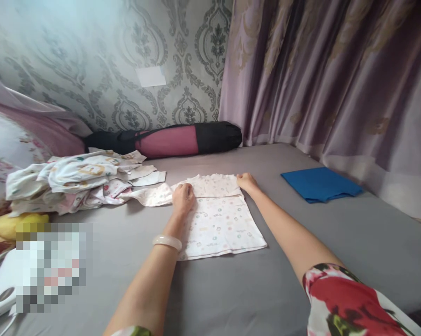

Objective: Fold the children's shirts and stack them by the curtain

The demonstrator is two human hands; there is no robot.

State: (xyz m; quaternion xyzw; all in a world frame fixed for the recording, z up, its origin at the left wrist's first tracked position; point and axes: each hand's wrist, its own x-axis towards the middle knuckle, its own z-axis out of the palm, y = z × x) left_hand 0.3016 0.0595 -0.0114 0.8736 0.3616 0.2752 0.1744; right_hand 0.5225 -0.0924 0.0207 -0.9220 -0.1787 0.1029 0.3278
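Note:
A small white long-sleeved shirt (221, 228) with a pastel print lies flat, its hem toward me. A band of its fabric is folded across the upper part. My left hand (183, 198), below a pale bangle (167, 242), is closed on the shirt's upper left side. A sleeve-like strip (150, 195) of similar fabric runs left from there to the clothes pile. At the upper right corner, my right hand (247, 182) pinches the shirt's edge between thumb and fingers.
Heaped small clothes (80, 175) lie at the left on the grey bed sheet (231, 294). A folded blue cloth (320, 184) is at the right. A black and pink rolled bag (168, 141) rests by the wall. A white device (3, 280), partly blurred out, is at lower left.

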